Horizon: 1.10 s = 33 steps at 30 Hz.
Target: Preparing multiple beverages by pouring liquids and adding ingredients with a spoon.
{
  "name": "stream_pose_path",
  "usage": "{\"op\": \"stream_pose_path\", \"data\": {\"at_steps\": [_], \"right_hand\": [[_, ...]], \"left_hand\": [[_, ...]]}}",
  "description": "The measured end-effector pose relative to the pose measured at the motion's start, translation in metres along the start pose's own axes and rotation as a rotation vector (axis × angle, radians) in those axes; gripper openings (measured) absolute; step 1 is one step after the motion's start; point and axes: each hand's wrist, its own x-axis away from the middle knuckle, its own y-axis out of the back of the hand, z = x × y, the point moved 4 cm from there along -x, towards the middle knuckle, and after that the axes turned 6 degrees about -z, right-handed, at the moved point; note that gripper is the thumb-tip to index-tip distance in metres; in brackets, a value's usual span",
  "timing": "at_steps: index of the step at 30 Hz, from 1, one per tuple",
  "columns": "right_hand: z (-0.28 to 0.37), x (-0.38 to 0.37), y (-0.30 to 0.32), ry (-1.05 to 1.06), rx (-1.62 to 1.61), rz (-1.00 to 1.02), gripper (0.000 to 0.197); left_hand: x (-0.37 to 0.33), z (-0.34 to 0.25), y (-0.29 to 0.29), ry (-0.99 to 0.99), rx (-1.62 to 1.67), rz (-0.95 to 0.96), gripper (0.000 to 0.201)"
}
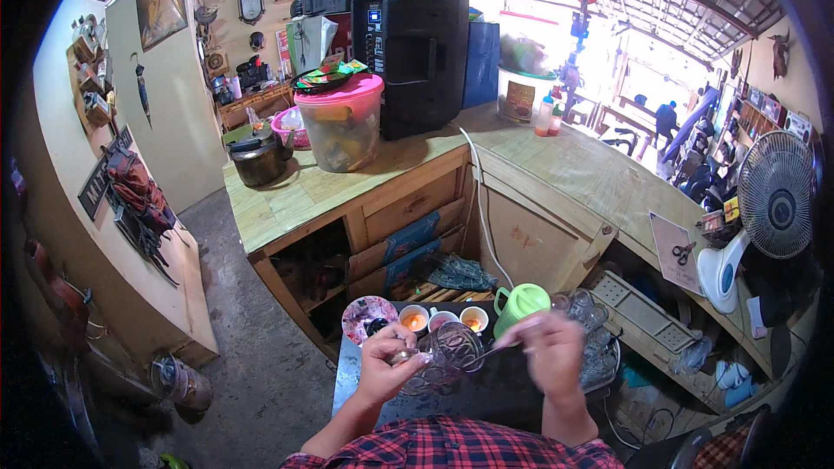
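Note:
My left hand [388, 365] is closed at the left side of a clear glass mug [458, 347], holding it tilted over the dark tabletop. My right hand [553, 354], smeared by motion, pinches a thin spoon [495, 353] whose far end reaches the mug's mouth. What lies inside the mug is hard to make out. Behind the mug stand several cups, among them a white cup [474, 320] and another cup [414, 320], both with orange contents. A green lidded pitcher [525, 302] is just beyond my right hand. To the left lies a pink patterned plate [368, 313].
Clear glassware [598, 349] crowds a tray right of my right hand. A wooden counter [556, 156] wraps around ahead, bearing a black speaker [411, 52], a pink-lidded tub [340, 126], a kettle [260, 158] and a fan [773, 195]. A white cable [483, 217] hangs down the counter's front.

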Motion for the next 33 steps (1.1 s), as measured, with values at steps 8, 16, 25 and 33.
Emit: {"op": "stream_pose_path", "data": {"at_steps": [8, 16, 25, 33], "right_hand": [[-0.001, 0.005, 0.002, 0.035, -0.249, 0.081, 0.022], [0.011, 0.008, 0.000, 0.276, 0.077, 0.098, 0.007], [0.022, 0.001, -0.016, 0.378, 0.321, 0.335, 0.014], [0.030, -0.002, -0.008, 0.449, 0.323, 0.218, 0.003]], "left_hand": [[0.002, -0.002, -0.003, 0.091, 0.014, 0.055, 0.028], [0.001, 0.008, 0.003, 0.111, 0.123, 0.046, 0.019], [0.000, 0.004, -0.008, 0.236, 0.359, 0.149, 0.027], [-0.005, -0.007, -0.006, 0.235, 0.432, 0.130, 0.027]]}}
